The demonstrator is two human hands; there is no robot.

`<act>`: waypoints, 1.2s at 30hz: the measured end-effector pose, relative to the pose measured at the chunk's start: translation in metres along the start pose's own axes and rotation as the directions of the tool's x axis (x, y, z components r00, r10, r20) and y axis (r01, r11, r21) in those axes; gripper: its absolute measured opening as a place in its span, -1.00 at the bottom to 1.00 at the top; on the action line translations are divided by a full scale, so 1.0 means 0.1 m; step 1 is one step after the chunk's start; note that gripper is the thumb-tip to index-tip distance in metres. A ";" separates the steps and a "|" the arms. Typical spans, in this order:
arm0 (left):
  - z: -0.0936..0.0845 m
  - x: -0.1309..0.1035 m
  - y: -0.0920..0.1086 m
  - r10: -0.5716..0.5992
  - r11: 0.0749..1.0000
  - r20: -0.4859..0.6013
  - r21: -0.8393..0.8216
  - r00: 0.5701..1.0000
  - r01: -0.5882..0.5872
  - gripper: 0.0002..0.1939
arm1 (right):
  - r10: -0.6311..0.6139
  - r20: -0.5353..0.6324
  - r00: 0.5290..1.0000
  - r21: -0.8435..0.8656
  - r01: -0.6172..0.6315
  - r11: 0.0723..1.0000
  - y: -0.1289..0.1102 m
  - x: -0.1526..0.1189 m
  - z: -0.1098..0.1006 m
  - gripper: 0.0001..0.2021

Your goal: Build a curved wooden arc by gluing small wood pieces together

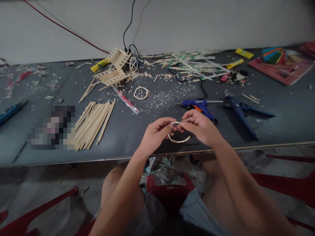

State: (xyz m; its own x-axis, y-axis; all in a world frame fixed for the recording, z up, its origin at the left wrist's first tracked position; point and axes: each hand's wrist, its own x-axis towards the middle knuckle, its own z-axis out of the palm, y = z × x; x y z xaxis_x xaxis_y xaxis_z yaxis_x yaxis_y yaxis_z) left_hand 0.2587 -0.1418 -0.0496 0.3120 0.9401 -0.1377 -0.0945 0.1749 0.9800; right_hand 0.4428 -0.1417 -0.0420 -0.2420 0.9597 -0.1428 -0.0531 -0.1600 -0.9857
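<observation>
Both my hands pinch a thin curved ring of short wooden stick pieces (179,141) just above the front of the table. My left hand (157,132) grips its upper left side between thumb and fingers. Opposite it, my right hand (198,127) holds the upper right part. A gap shows in the ring near its right end. Behind my hands lies a finished-looking ring of the same pieces (141,93). Close beyond my right hand rests a blue glue gun (200,105) with a clear glue stick in its back.
Left of my hands lies a bundle of wooden sticks (94,124). A wooden stick cart model (114,73) stands at the back. Blue cutting pliers (242,114) lie at right. Wrapped sticks (189,64), wood bits and a red board (280,70) cover the far side.
</observation>
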 end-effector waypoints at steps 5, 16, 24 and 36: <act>0.01 0.00 0.00 -0.007 1.000 -0.013 0.008 1.000 0.007 -0.80 | 0.004 -0.033 0.999 -0.001 -0.004 1.000 -0.01 0.00 0.01 -0.83; 0.01 0.00 0.00 0.014 0.999 -0.024 0.050 1.000 -0.012 -0.81 | 0.001 -0.042 0.999 -0.030 -0.002 1.000 -0.02 0.00 0.01 -0.82; 0.02 -0.01 0.00 0.027 0.999 -0.027 0.048 0.999 -0.025 -0.81 | 0.005 -0.048 0.999 -0.033 -0.007 0.999 -0.01 -0.01 0.02 -0.81; -0.06 0.04 0.04 0.025 0.952 -0.059 -0.302 0.998 -0.042 -0.83 | -0.189 0.008 0.982 -0.218 0.186 0.958 0.01 -0.07 -0.14 -0.67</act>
State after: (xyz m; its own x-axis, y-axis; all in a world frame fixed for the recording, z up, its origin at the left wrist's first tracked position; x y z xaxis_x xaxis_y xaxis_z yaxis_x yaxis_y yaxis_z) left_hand 0.2540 -0.1359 -0.0470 0.2534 0.9597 -0.1212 -0.3889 0.2158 0.8956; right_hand 0.4583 -0.1455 -0.0431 -0.2352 0.9708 0.0469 0.1152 0.0758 -0.9904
